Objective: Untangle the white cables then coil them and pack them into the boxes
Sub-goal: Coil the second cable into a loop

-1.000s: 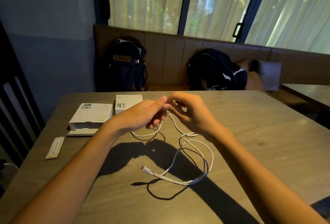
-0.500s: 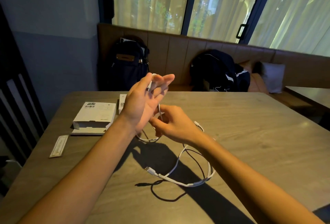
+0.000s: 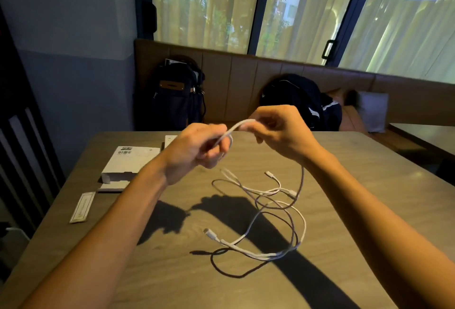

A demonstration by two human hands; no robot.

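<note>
Wooden table (image 3: 344, 166) below me — left hand (image 3: 194, 152) and right hand (image 3: 280, 134) both pinch one white cable (image 3: 236, 127); boxes (image 3: 128, 163) at ten o'clock, contents hidden.

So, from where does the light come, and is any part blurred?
Head view: the arm shadows fall toward the viewer on the table, so light comes from the windows behind; the left hand and right hand are slightly motion-blurred; the white cables stay fairly sharp.

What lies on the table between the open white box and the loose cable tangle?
In the head view, only the person's left forearm crosses above; the tabletop between box and tangle looks bare.
</note>
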